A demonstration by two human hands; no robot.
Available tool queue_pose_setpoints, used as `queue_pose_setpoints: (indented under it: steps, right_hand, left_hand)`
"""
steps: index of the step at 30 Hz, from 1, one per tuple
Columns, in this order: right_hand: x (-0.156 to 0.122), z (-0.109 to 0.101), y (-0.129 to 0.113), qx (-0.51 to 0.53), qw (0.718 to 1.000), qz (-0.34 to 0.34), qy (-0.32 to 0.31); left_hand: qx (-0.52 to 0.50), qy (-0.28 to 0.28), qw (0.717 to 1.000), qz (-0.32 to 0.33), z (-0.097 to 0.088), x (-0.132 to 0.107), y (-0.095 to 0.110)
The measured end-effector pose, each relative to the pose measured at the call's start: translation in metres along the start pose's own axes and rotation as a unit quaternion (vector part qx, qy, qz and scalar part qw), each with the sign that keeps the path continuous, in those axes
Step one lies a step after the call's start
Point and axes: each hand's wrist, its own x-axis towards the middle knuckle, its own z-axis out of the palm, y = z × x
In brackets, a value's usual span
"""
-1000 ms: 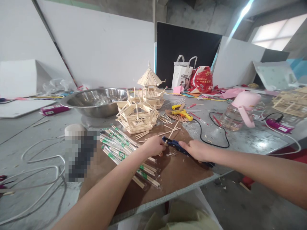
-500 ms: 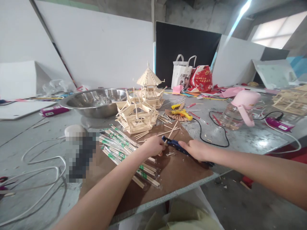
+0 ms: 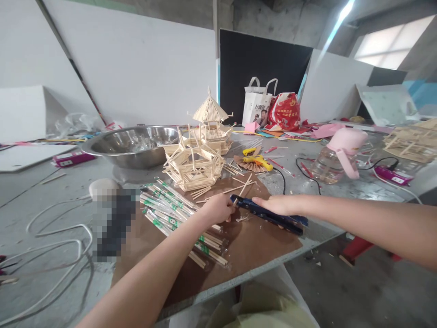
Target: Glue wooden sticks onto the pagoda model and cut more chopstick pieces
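Note:
My left hand [image 3: 218, 208] is closed in a pinch around a thin wooden stick [image 3: 243, 188] whose near end sits in the jaws of a dark blue cutter [image 3: 269, 215]. My right hand [image 3: 277, 205] lies on the cutter's upper handle with the fingers pressed flat along it. Both rest on a brown board [image 3: 252, 248] at the table's front edge. A pile of wrapped chopsticks [image 3: 174, 207] lies just left of my left hand. Beyond it stands a hexagonal stick frame [image 3: 193, 166], and behind that a small stick pavilion [image 3: 211, 120].
A steel basin [image 3: 133, 146] sits at the back left. A yellow glue gun [image 3: 257, 161] with a black cord, a pink-capped clear jug [image 3: 336, 157] and bags [image 3: 273, 109] are at the back right. White cable [image 3: 51, 228] loops at the left.
My right hand has flattened onto the cutter's handle, and the handles have dropped lower toward the board. My left hand keeps its pinch on the stick.

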Motion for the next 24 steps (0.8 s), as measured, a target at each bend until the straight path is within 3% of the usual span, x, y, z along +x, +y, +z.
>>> queue_pose_setpoints:
  steps: [5, 12, 18, 24]
  right_hand:
    - [-0.002, 0.001, 0.002, 0.105, 0.991, 0.053, -0.055]
    - [0.001, -0.002, 0.005, 0.125, 0.988, 0.048, -0.072]
    - [0.006, 0.004, 0.011, 0.131, 0.989, 0.068, 0.005]
    - [0.005, 0.013, 0.007, 0.073, 0.992, 0.063, 0.082]
  left_hand:
    - [0.0, 0.004, 1.0, 0.001, -0.001, -0.002, 0.003]
    - [-0.015, 0.005, 1.0, 0.004, 0.003, -0.001, 0.001]
    - [-0.029, 0.005, 1.0, -0.006, 0.003, -0.001, 0.001]
    - [-0.041, 0.002, 0.999, -0.012, 0.004, 0.0, 0.001]
